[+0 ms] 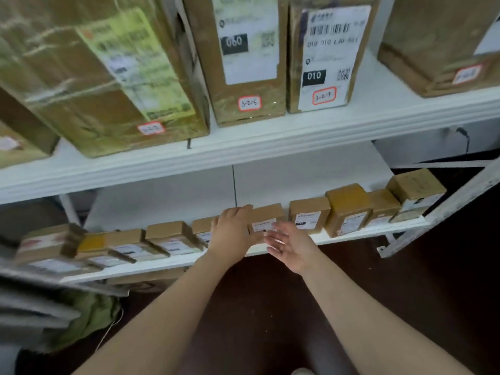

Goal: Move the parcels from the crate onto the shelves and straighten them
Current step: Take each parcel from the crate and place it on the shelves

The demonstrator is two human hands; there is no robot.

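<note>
In the head view, a parcel on the lower shelf is touched by the flat-fingered left hand; the right hand is held just beside it, fingers spread, empty. Set at the shelf's front edge, the parcel could be knocked off by a hard nudge.

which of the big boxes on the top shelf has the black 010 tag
The tall box just right of the 060 box. Its white label carries a barcode above the 010, and the red-edged sticker at the bottom reads 3-2-7.
</note>
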